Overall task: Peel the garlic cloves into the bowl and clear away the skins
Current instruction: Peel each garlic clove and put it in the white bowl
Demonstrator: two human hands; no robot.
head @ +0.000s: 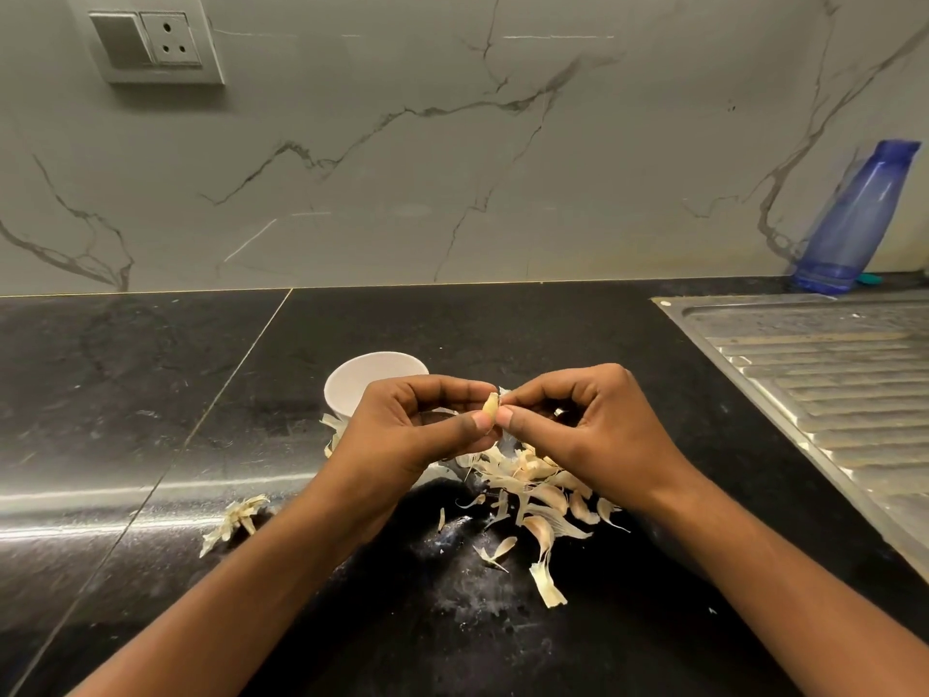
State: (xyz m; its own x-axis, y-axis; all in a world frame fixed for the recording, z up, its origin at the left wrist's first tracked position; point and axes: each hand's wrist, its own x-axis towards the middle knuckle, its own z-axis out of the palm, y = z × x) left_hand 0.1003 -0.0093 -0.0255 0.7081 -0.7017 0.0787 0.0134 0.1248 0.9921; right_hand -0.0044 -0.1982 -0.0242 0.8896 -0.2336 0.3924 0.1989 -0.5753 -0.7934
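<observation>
Head view: the garlic clove (490,405) stands roughly upright between both hands, pinched by the left hand (417,425) at thumb and forefinger, while the right hand (578,425) nips its skin. The bowl (372,382) sits just behind the left hand; loose skins (533,500) lie beneath the right.

Bare left hand (402,430), right hand (590,430), forearms (226,596).

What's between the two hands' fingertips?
One garlic clove, pinched by the left hand and right hand above the skins; head view.
</observation>
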